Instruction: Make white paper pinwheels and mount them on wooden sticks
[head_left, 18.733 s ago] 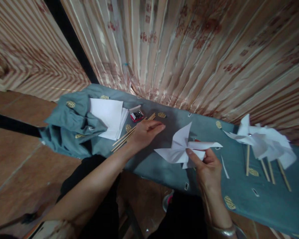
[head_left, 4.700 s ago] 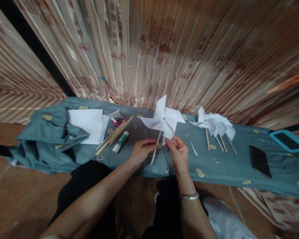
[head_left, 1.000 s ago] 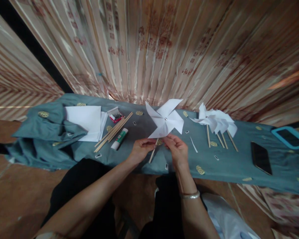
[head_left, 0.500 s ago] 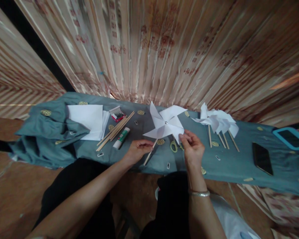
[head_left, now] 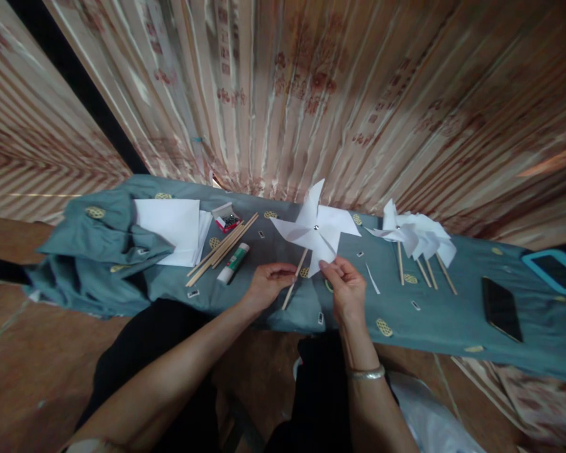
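Note:
A white paper pinwheel (head_left: pixel 316 228) with a small metal pin at its centre is held upright above the cloth. My left hand (head_left: pixel 270 283) is closed round its wooden stick (head_left: pixel 288 297), just below the blades. The thumb and fingers of my right hand (head_left: pixel 349 289) pinch the tip of the lowest blade. Partly hidden behind that hand is the yellow-green handle of a pair of scissors (head_left: pixel 329 285). A thin white paper strip (head_left: pixel 372 279) lies to the right of my right hand.
White paper sheets (head_left: pixel 167 229), wooden sticks (head_left: pixel 224 251), an open box of pins (head_left: pixel 227 218) and a glue stick (head_left: pixel 233 263) lie left on the green cloth (head_left: pixel 264 318). Several pinwheels (head_left: pixel 419 236), a phone (head_left: pixel 501 308) and a blue-framed device (head_left: pixel 556 270) lie right.
The pinwheel's blades have turned, and a different blade points down. My right hand has moved left and in towards the stick, uncovering the paper strip. The view has shifted slightly.

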The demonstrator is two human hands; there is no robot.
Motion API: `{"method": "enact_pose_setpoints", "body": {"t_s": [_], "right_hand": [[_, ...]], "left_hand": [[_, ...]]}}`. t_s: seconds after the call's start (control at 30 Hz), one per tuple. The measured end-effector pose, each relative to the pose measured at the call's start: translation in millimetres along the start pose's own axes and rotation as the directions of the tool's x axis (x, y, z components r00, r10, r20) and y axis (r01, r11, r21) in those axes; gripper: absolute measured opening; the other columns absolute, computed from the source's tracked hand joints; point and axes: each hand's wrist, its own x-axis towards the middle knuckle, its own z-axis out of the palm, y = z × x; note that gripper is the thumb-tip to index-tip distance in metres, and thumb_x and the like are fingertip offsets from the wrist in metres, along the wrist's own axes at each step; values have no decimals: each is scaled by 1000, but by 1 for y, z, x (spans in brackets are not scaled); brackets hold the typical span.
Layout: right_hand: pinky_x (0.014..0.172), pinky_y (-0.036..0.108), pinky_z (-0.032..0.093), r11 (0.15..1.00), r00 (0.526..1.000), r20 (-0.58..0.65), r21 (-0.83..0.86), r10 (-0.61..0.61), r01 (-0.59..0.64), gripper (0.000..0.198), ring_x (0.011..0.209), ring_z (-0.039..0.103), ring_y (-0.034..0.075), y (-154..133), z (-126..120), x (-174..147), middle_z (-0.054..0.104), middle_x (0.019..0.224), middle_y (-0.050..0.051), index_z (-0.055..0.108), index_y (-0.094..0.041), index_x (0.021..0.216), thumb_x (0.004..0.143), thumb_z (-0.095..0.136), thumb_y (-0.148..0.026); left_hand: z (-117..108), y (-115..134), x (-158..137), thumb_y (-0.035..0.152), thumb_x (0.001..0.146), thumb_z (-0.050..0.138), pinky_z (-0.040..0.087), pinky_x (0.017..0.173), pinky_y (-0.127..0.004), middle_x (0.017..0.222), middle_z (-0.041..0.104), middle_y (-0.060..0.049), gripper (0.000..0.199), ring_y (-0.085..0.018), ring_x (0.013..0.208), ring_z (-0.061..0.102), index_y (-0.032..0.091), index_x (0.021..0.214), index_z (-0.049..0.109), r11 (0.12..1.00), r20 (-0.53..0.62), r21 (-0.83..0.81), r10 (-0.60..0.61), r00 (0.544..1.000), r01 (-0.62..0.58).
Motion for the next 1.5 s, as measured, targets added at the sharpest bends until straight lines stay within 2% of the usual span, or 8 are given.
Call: {"method": "enact_pose_setpoints", "body": {"t_s": [0.3, 0.67, 0.8, 0.93, 1.03, 1.17, 1.33, 1.5], "right_hand": [[59, 22, 48, 991, 994, 57, 91, 96, -100, 36, 54, 59, 9, -3, 12, -7, 70, 63, -5, 71, -21, 80, 52, 89, -36], [64, 27, 52, 997, 991, 113, 24, 70, -74, 38, 64, 65, 14, 0, 17, -8, 75, 75, 0, 71, -21, 82, 56, 86, -43], [57, 26, 48, 995, 999, 20, -93, 29, -27, 41, 55, 60, 13, -5, 8, -7, 71, 63, 0, 72, -19, 78, 60, 81, -55], [55, 25, 44, 981, 989, -101, -172, -104, 85, 44, 52, 55, 11, -11, -15, 1, 68, 59, 1, 72, -16, 74, 69, 73, -59], [58, 26, 45, 962, 958, -192, -209, -214, 173, 39, 55, 56, 12, -15, -31, 9, 68, 61, 1, 71, -16, 73, 69, 75, -54], [67, 28, 49, 937, 907, -270, -224, -323, 267, 38, 65, 62, 13, -16, -44, 19, 71, 71, 1, 72, -16, 85, 64, 80, -46], [72, 31, 52, 943, 924, -228, -199, -308, 266, 43, 70, 65, 14, -13, -47, 23, 72, 75, 1, 71, -16, 92, 60, 83, -42], [67, 28, 51, 966, 944, -226, -152, -241, 211, 40, 63, 62, 12, -13, -45, 23, 67, 65, -3, 72, -17, 87, 54, 85, -36]], "left_hand": [[4, -3, 1, 27, 45, 88, 49, 71, -27, 67, 71, -1, 32, -13, 64, 60, 15, 71, 75, 999, -7, -50, -3, 1000, 3], [8, -8, 2, 30, 40, 91, 50, 71, -27, 71, 74, -2, 39, -14, 65, 63, 15, 73, 77, 997, 22, -75, -24, 999, 25], [4, -4, 3, 31, 45, 90, 52, 77, -30, 76, 76, -4, 37, -16, 70, 66, 15, 75, 78, 999, 23, -34, 10, 1000, -9], [-3, -1, 4, 28, 45, 88, 52, 77, -29, 73, 75, -3, 30, -16, 68, 65, 16, 71, 77, 1000, -2, -1, 20, 1000, -20], [-8, 1, 2, 27, 47, 86, 52, 77, -30, 74, 75, -3, 28, -16, 69, 65, 16, 71, 77, 999, 26, 32, 15, 1000, -16], [-14, 4, -4, 25, 52, 84, 52, 79, -29, 76, 75, -3, 27, -15, 70, 65, 15, 76, 78, 997, 83, 76, -14, 996, 7], [-19, 4, -9, 25, 54, 84, 51, 77, -29, 76, 76, -3, 28, -16, 71, 66, 14, 79, 78, 992, 132, 122, -50, 990, 34], [-21, 2, -8, 27, 56, 85, 52, 76, -30, 77, 75, -5, 27, -19, 73, 67, 15, 78, 78, 989, 153, 147, -29, 988, 6]]}}
